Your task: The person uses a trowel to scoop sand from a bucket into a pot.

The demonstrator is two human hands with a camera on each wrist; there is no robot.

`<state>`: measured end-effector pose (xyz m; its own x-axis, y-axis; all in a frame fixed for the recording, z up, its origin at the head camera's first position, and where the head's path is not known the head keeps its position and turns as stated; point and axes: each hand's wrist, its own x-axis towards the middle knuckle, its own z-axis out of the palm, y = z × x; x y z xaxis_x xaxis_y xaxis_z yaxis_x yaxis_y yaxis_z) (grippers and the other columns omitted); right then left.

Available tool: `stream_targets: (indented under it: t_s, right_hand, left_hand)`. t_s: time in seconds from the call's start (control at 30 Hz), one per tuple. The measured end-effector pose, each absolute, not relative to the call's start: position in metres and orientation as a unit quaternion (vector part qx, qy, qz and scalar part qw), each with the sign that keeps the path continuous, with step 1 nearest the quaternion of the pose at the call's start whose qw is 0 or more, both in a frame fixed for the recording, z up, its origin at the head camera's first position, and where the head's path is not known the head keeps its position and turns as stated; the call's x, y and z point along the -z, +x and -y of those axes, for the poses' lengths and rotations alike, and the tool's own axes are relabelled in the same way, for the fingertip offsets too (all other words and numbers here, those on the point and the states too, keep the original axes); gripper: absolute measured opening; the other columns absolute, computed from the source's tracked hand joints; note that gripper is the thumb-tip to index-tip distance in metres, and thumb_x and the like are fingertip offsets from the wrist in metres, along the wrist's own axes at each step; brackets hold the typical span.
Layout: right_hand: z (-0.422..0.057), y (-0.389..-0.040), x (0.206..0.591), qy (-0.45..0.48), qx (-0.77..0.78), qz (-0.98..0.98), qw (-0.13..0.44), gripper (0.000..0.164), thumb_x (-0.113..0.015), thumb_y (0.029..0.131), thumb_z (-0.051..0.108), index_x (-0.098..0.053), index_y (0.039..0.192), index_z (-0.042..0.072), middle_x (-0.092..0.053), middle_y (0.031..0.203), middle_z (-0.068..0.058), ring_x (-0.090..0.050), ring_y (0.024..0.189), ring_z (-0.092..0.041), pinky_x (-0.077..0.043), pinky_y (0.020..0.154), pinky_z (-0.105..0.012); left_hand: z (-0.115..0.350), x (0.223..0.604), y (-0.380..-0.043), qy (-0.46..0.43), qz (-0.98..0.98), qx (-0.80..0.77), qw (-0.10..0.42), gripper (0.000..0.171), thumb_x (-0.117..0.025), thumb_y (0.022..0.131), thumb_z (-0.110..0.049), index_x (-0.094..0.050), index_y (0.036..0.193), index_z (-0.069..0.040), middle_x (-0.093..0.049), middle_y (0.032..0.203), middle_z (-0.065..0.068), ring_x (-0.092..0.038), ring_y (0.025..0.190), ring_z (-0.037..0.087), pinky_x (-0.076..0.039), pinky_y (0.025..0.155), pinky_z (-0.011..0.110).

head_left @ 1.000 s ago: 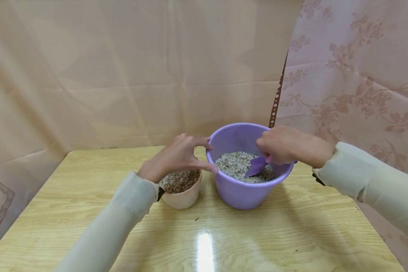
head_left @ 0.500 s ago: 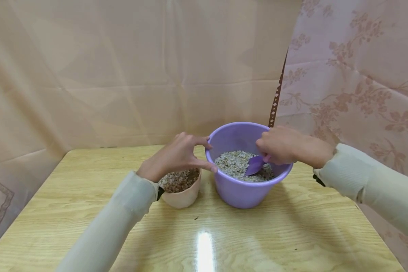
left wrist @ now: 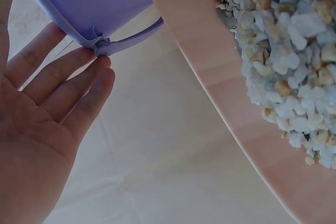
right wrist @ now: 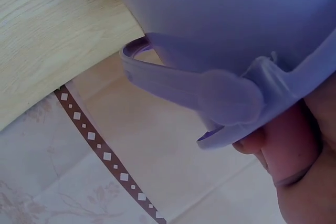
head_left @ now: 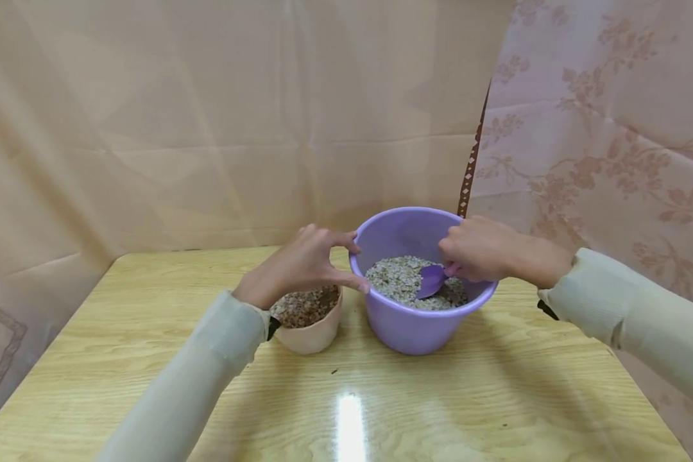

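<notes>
Pale gravel (head_left: 395, 277) partly fills a purple bucket (head_left: 412, 330) on the table. My right hand (head_left: 480, 249) reaches over the bucket's right rim and grips a hand trowel (head_left: 432, 282) by its pink handle. The trowel's purple blade rests in the gravel, its tip covered. My left hand (head_left: 294, 264) touches the bucket's left rim with thumb and fingers spread. In the left wrist view its straight fingertips meet the rim near the bucket's handle (left wrist: 134, 40). Under my left wrist stands a pale pink pot (head_left: 312, 340) holding white and brown gravel (left wrist: 294, 61).
A wood-grain table (head_left: 219, 398) carries the pot and bucket side by side. Beige cloth (head_left: 208, 128) hangs behind it, and flowered cloth (head_left: 600, 141) hangs at the right. A small dark crumb (head_left: 334, 371) lies in front of the pot.
The trowel's blade has turned slightly within the gravel, and my right hand has shifted a little to the right. My left hand, the bucket and the pot look the same.
</notes>
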<state>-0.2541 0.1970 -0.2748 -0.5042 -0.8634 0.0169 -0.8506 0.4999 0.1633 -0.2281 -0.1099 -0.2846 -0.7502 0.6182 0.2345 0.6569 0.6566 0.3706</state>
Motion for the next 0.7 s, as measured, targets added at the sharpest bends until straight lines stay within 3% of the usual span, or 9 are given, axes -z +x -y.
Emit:
stream_targets:
  t_s: [0.47,0.7]
  right_hand:
    - [-0.1958,-0.2548,0.2746,0.514,0.055,0.854,0.069,0.036,-0.080,0.076,0.009,-0.053,0.058,0.024,-0.044,0.054,0.014,-0.039,0.047,-0.007,-0.039,0.046,-0.028]
    - [-0.1969,-0.2558,0.2779,0.513,0.037,0.855,0.070,0.035,-0.080,0.078,0.009,-0.056,0.058,0.025,-0.046,0.054,0.016,-0.039,0.047,-0.004,-0.039,0.046,-0.026]
  left_hand:
    - [0.1126,0.2831,-0.2277,-0.348,0.909,0.224,0.041,0.067,-0.082,0.068,-0.060,-0.076,0.112,-0.010,-0.064,0.131,0.008,-0.060,0.121,0.022,-0.044,0.102,0.041]
    - [0.1119,0.2835,-0.2269,-0.345,0.909,0.229,0.036,0.067,-0.083,0.068,-0.059,-0.076,0.112,-0.010,-0.063,0.132,0.008,-0.062,0.117,0.019,-0.048,0.090,0.035]
